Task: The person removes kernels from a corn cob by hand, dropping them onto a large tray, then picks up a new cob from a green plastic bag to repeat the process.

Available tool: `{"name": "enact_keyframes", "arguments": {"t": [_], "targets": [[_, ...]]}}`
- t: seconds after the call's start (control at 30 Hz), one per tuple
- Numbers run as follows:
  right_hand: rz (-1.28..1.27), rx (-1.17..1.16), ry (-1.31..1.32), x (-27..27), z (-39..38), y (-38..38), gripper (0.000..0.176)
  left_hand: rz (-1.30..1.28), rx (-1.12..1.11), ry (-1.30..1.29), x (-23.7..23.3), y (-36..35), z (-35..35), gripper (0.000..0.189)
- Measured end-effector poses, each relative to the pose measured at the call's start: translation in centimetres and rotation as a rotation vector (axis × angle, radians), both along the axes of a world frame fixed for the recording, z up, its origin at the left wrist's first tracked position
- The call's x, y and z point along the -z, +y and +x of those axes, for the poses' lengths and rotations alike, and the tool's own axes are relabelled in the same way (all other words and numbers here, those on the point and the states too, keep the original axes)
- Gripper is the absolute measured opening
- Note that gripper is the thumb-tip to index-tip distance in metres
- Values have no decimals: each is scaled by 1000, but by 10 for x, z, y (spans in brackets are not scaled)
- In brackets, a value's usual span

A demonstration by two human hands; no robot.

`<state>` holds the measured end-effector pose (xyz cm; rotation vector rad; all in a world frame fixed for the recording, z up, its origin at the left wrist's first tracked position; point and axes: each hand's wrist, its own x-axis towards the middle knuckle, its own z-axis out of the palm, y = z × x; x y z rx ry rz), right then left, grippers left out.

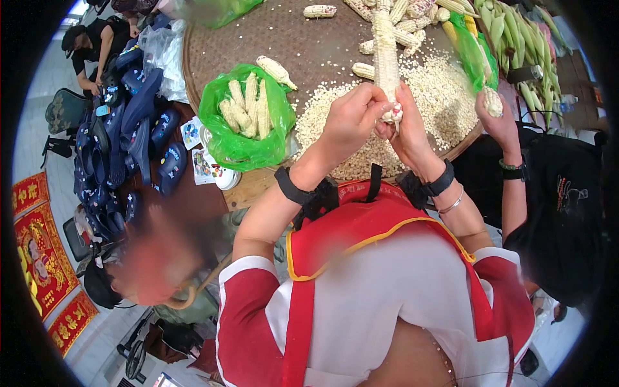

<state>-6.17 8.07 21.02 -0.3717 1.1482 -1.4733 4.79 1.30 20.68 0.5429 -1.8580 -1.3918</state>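
Observation:
Both my hands are closed around the near end of a long pale corn cob [387,61], which points away over the round tray. My left hand [348,119] pinches at the tip, where a few reddish kernels show. Fingers of my right hand [409,132] wrap the same end from the other side. Beneath and around the hands lies a heap of loose white kernels [445,97]. To the left, a green plastic bag [209,126] holds several stripped cobs [248,106]. One speckled cob [276,71] rests beside the bag.
More cobs [406,37] lie at the tray's [225,45] far side. Another person's hand [501,122] at right holds a corn ear near a second green bag [474,55]. Husked ears [509,29] pile beyond. Blue clogs [138,122] crowd the left; people are nearby.

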Motion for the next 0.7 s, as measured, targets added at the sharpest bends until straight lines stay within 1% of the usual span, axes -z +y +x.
{"name": "enact_keyframes", "arguments": {"t": [0.03, 0.1, 0.17, 0.23, 0.3, 0.33, 0.37, 0.43, 0.5, 0.53, 0.6, 0.63, 0.7], "targets": [[13, -6, -36, 0, 0, -1, 37, 0, 0, 0, -2, 1, 0, 5], [-7, -17, -29, -3, 2, 0, 37, 93, -54, 6, -12, 4, -1, 5], [-26, -26, -20, -6, 2, -1, 36, 117, -40, 6, -13, 2, 1, 5], [37, -21, -76, -8, 1, -3, 36, 140, -25, 4, -12, 0, 1, 6], [-16, -20, -28, -2, -2, -4, 37, 441, 13, 99, -7, -2, 1, 7], [-65, -18, 19, 0, -3, -5, 37, 440, 15, 99, -8, -2, 1, 7], [-65, -17, 19, 0, -3, -5, 37, 417, 27, 106, -10, -2, 2, 9], [-81, 75, 114, -1, -1, -7, 39, 395, 38, 110, -8, -2, 1, 11], [-55, 84, 111, -8, 4, -7, 39, 6, -60, 80, 3, -4, -3, 11], [-32, 95, 109, -10, 5, -7, 39, 7, -61, 80, 5, -3, -3, 11], [-35, 69, 88, -4, 4, -6, 39, 164, -38, 52, 7, -3, -5, 13], [-37, 44, 67, -2, 3, -5, 39, 164, -37, 52, 8, -3, -6, 13], [-1, 51, 73, -4, 7, -5, 39, -60, -127, 56, 9, -2, -9, 11]]}}
